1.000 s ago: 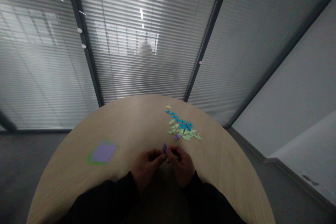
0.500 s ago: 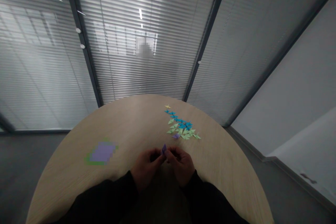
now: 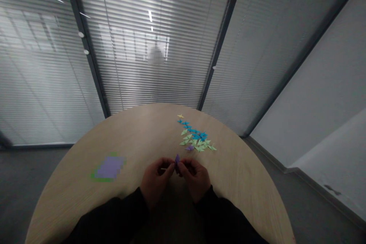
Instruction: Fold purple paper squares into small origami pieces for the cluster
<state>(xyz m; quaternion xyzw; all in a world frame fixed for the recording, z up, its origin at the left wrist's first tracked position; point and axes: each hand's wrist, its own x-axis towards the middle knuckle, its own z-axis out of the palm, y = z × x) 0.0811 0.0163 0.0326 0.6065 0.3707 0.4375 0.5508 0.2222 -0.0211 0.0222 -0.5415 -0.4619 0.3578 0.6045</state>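
The purple paper (image 3: 177, 158) has just turned slightly between the pinched-together fingers (image 3: 183, 169) of the left hand (image 3: 153, 182) and right hand (image 3: 198, 182), so its folding seems unfinished.

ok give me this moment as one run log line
left hand: pinching purple folded paper | right hand: pinching same paper | beyond: green folded pieces, blue folded pieces | table, left side: pixelated purple-green patch
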